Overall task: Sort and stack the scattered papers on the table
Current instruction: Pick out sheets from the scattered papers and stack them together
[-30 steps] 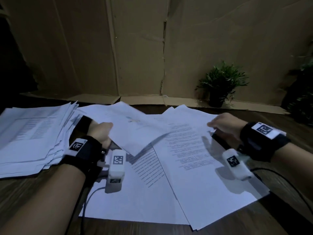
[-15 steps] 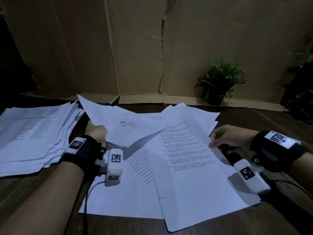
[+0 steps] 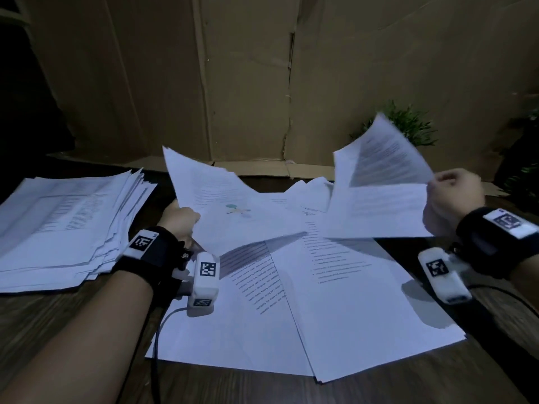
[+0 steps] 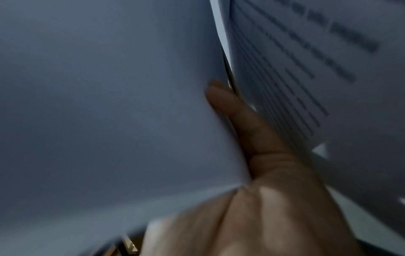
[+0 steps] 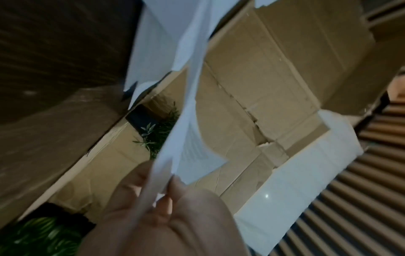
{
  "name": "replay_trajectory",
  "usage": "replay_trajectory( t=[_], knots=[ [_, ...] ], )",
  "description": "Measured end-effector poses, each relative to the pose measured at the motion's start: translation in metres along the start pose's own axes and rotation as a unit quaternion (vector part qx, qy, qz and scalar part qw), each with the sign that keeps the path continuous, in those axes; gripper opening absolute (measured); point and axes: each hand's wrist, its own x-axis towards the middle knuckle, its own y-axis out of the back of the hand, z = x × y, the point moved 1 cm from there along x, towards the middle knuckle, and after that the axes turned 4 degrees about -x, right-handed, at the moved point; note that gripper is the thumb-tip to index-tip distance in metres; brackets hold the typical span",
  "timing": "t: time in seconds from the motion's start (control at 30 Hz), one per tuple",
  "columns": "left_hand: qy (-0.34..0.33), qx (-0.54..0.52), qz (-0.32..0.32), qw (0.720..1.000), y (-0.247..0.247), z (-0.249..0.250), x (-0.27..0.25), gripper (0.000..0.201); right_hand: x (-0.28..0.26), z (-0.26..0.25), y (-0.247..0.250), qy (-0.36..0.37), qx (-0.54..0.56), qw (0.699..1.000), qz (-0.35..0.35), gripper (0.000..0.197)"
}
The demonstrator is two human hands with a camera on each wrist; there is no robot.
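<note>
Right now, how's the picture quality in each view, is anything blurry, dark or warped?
Head view: dim, bluish light; the sheets in the right hand smear with motion, while the left hand and the stack read sharper; wide-angle bending at the edges. Left wrist view: soft throughout, printed lines streaked, paper fills the frame. Right wrist view: blurred, tilted, cardboard wall brighter than the rest.

Dim, bluish lighting throughout. Dark wood-grain table in the foreground. Backdrop of flattened brown cardboard sheets standing upright behind the table, with vertical seams and a torn edge near the middle; lower flaps folded forward onto the table top. Small green potted plant at the right, against the cardboard. Second dark-leaved plant at the far right edge, partly cut off.
</note>
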Motion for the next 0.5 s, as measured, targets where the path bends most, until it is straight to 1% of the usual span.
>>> replay_trajectory(
  t=[0.03, 0.1, 0.17, 0.2, 0.23, 0.3, 0.33, 0.37, 0.4, 0.47, 0.5],
  knots=[
    [0.001, 0.003, -0.042, 0.999, -0.006, 0.006, -0.011, 0.036, 0.004, -0.004, 0.001, -0.015, 0.044, 0.999, 0.016, 0.014],
    [-0.001, 0.011, -0.124, 0.992, -0.019, 0.016, -0.037, 0.036, 0.008, -0.015, 0.000, -0.042, 0.123, 0.991, 0.011, 0.015],
    [-0.002, 0.031, -0.191, 0.981, -0.030, 0.022, -0.057, 0.040, 0.004, -0.028, -0.007, -0.066, 0.172, 0.983, -0.022, 0.013],
    [-0.005, 0.043, -0.214, 0.976, -0.034, 0.024, -0.064, 0.040, -0.001, -0.035, -0.011, -0.072, 0.187, 0.979, -0.047, 0.011],
    [-0.010, 0.056, -0.227, 0.972, -0.037, 0.025, -0.068, 0.040, -0.006, -0.041, -0.017, -0.074, 0.199, 0.975, -0.072, 0.010],
    [-0.014, 0.071, -0.238, 0.969, -0.037, 0.026, -0.068, 0.039, -0.015, -0.050, -0.028, -0.074, 0.213, 0.967, -0.115, 0.020],
    [-0.010, 0.076, -0.240, 0.968, -0.037, 0.026, -0.068, 0.038, -0.017, -0.052, -0.032, -0.075, 0.222, 0.964, -0.124, 0.023],
    [-0.003, 0.083, -0.243, 0.966, -0.036, 0.025, -0.066, 0.037, -0.017, -0.052, -0.035, -0.075, 0.228, 0.963, -0.121, 0.023],
    [0.002, 0.089, -0.245, 0.965, -0.035, 0.025, -0.065, 0.037, -0.017, -0.053, -0.035, -0.074, 0.236, 0.963, -0.104, 0.020],
    [0.012, 0.095, -0.236, 0.967, -0.034, 0.024, -0.063, 0.041, -0.014, -0.052, -0.032, -0.071, 0.246, 0.965, -0.062, 0.013],
    [0.015, 0.097, -0.230, 0.968, -0.033, 0.024, -0.063, 0.045, -0.012, -0.050, -0.031, -0.074, 0.243, 0.965, -0.056, 0.012]
  ],
)
